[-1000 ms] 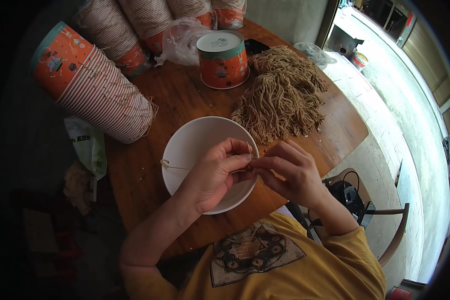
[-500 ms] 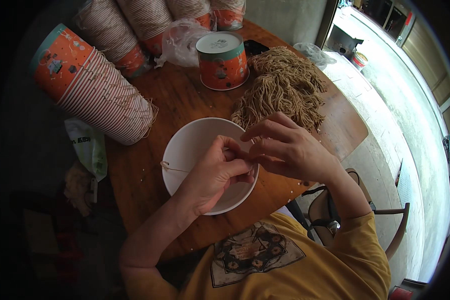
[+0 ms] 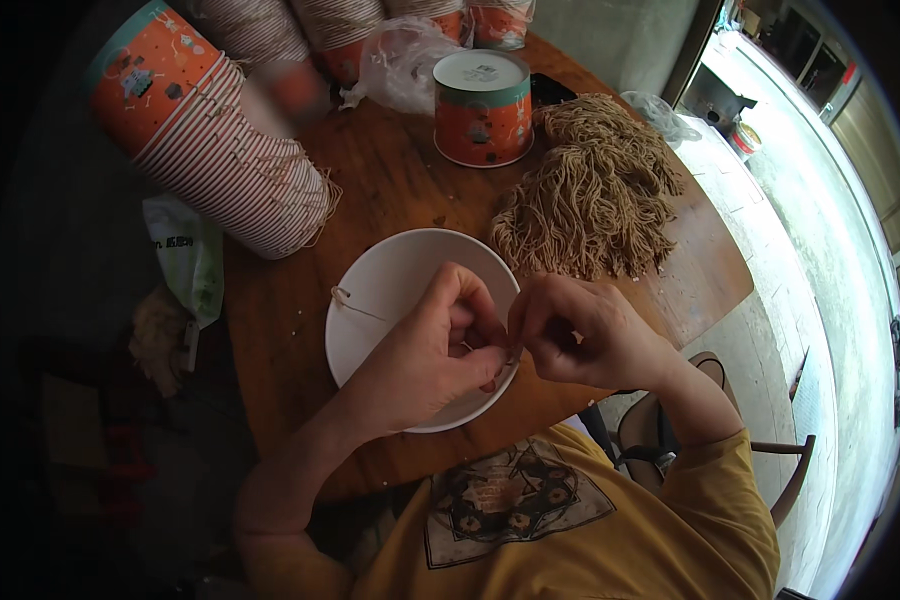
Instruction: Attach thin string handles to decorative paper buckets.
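A round paper bucket, white inside, stands on the table in front of me with its mouth up. Near its left rim a thin cord forms a small loop and runs inward, passing out of sight beneath my left hand. Over the bucket's opening, my left hand is closed in a pinch, apparently on that cord. My right hand is closed at the bucket's right rim, fingertips meeting those of the left. Whatever lies between the right fingertips is too small and hidden to make out.
On the wooden table, a heap of tan cords lies right of the bucket. Behind stands an upturned orange and teal bucket beside a clear plastic bag. A long nested stack of buckets leans at left, with more stacks behind.
My right hand has dropped slightly, and its raised, spread fingers have curled in at the rim. The left hand stays over the bucket. The whole view has shifted a little.
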